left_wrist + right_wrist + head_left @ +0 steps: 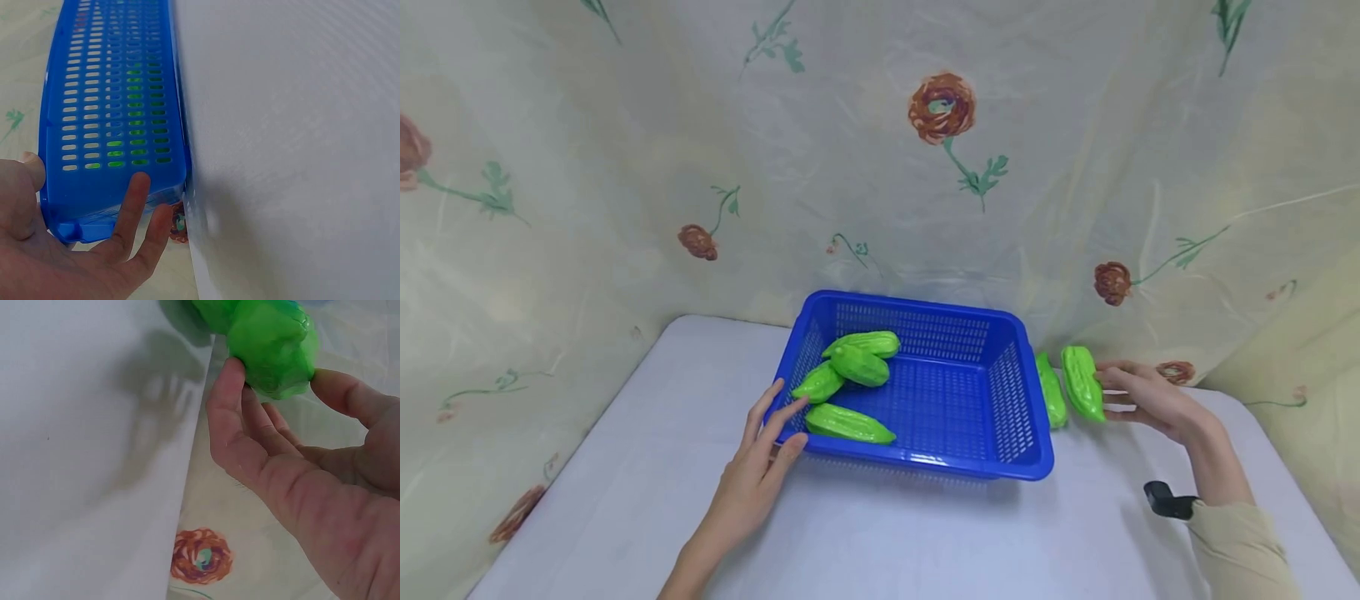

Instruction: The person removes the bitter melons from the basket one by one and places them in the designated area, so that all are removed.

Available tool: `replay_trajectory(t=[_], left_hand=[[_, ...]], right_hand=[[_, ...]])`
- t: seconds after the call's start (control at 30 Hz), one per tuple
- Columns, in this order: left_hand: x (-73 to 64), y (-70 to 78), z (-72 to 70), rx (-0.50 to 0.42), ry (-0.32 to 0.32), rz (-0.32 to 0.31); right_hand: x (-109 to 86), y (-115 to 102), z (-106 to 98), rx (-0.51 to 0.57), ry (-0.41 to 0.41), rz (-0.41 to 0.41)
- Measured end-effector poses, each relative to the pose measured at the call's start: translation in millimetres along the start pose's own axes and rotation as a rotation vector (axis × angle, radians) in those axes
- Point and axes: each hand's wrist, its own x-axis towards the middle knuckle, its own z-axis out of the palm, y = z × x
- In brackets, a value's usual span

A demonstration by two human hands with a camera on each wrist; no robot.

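My left hand [752,471] holds the near left corner of a blue plastic basket [925,460], with fingers over the rim and others against its slotted outer wall [112,134]. Inside, toward the left, lie several bright green, ridged bitter melons [850,423], some piled on each other. Past the basket's right side, my right hand [1146,400] pinches another bitter melon [1082,383] between thumb and fingertips; the right wrist view shows its rounded end [272,350] in that grip. Between it and the basket lies one more bitter melon [1051,392] on the table.
The white table [587,500] carries the basket near its back edge. A pale curtain with printed flowers [942,108] hangs behind and along the sides. A black band with a small device [1168,502] sits on my right wrist, beside a beige sleeve [1240,542].
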Motion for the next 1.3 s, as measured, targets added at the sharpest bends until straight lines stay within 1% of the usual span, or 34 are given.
replay_trajectory(t=[0.17,0.33,0.57,0.87,1.3], left_hand=[[0.9,-0.5,0.2,-0.010,-0.004,0.007],[1.7,-1.4,-0.6,-0.008,0.000,0.005],[2.4,-1.3,-2.0,-0.007,0.000,0.008],[1.2,-0.3,-2.7,-0.017,-0.005,-0.001],[0.0,0.6,-1.7,-0.018,-0.013,-0.007]], right_hand=[[-1.1,6.3,-1.1,-0.012,0.002,0.006],[1.3,8.7,1.9,-0.037,-0.002,0.024],[5.5,11.7,7.0,-0.081,0.005,0.017],[6.1,15.6,13.3,-0.093,0.055,0.020],[3.1,11.6,18.0,-0.122,0.073,0.067]])
